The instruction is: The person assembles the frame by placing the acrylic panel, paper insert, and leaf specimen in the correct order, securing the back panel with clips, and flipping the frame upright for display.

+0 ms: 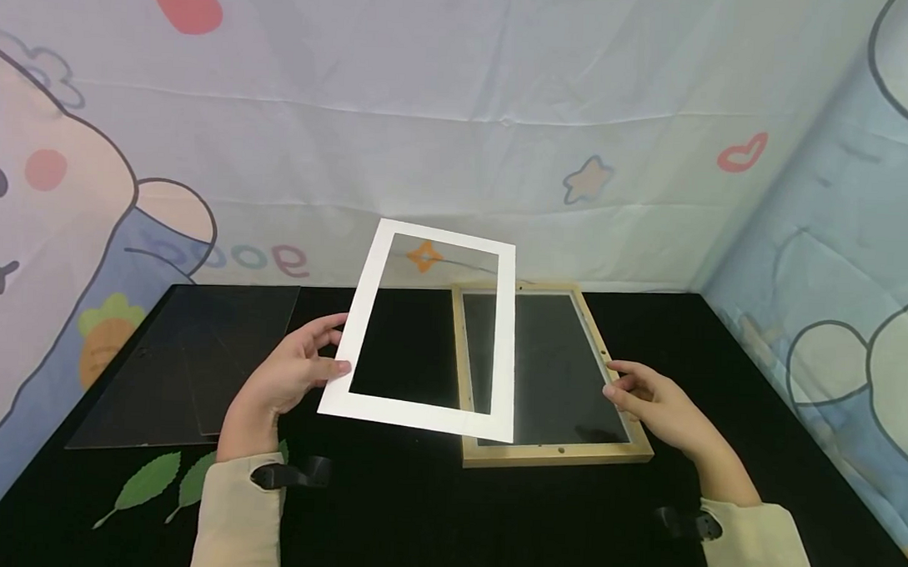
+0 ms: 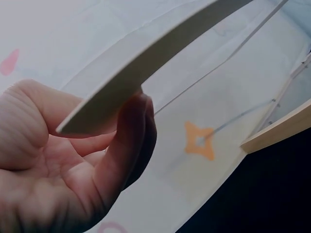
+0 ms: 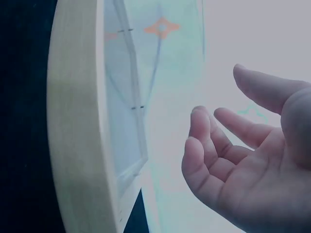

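Note:
My left hand (image 1: 289, 365) pinches a white picture mat (image 1: 504, 344) by its lower left edge, holding it tilted up above the black table. In the left wrist view, the thumb and curled fingers lie on either side of the mat (image 2: 114, 92). Behind it and partly covered by it lies a light wooden picture frame (image 1: 556, 454), its pane (image 1: 560, 362) showing grey and reflective. My right hand (image 1: 663, 408) is by the frame's right side, fingers loosely bent. The right wrist view shows that hand (image 3: 248, 160) holding nothing, a gap between it and the frame (image 3: 75, 121).
Dark flat panels (image 1: 184, 357) lie at the table's left side. Two green leaves, one of them a full leaf (image 1: 149, 480), are near my left sleeve. A printed cloth (image 1: 459, 133) rises behind the table's back edge.

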The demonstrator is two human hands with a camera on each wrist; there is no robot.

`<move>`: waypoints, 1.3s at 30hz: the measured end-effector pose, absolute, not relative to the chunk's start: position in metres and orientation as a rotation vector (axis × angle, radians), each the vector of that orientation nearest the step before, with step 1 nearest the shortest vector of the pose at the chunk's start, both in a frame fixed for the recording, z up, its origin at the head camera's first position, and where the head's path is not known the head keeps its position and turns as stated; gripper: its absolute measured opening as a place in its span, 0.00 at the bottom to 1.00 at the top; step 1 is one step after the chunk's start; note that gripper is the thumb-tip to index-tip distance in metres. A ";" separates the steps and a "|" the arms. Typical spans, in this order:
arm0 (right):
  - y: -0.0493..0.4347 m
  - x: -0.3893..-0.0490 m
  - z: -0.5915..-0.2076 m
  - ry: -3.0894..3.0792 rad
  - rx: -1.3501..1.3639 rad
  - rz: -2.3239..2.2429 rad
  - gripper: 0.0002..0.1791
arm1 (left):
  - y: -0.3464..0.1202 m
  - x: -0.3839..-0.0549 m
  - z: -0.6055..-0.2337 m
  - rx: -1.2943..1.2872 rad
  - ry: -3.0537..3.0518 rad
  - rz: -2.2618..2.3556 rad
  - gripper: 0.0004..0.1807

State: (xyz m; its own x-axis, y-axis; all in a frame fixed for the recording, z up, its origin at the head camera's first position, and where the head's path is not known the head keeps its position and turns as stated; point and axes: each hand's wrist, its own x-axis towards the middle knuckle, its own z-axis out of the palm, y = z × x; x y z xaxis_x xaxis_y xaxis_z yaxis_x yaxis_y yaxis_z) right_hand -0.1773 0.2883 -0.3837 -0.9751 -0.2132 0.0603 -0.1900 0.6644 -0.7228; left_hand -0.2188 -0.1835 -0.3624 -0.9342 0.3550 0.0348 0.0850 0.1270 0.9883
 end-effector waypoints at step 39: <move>0.275 -0.171 -0.379 2.632 -0.443 -1.325 0.30 | -0.067 -0.210 -0.383 0.219 2.255 1.923 0.38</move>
State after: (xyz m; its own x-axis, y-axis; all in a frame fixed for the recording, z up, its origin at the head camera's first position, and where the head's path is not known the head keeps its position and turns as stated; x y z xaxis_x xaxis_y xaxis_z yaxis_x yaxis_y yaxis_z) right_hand -0.1714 0.2753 -0.3786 -0.9432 -0.3321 -0.0106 -0.1893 0.5632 -0.8043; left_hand -0.2097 -0.0673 -0.3830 -0.9748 0.2205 -0.0336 0.0016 0.1576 0.9875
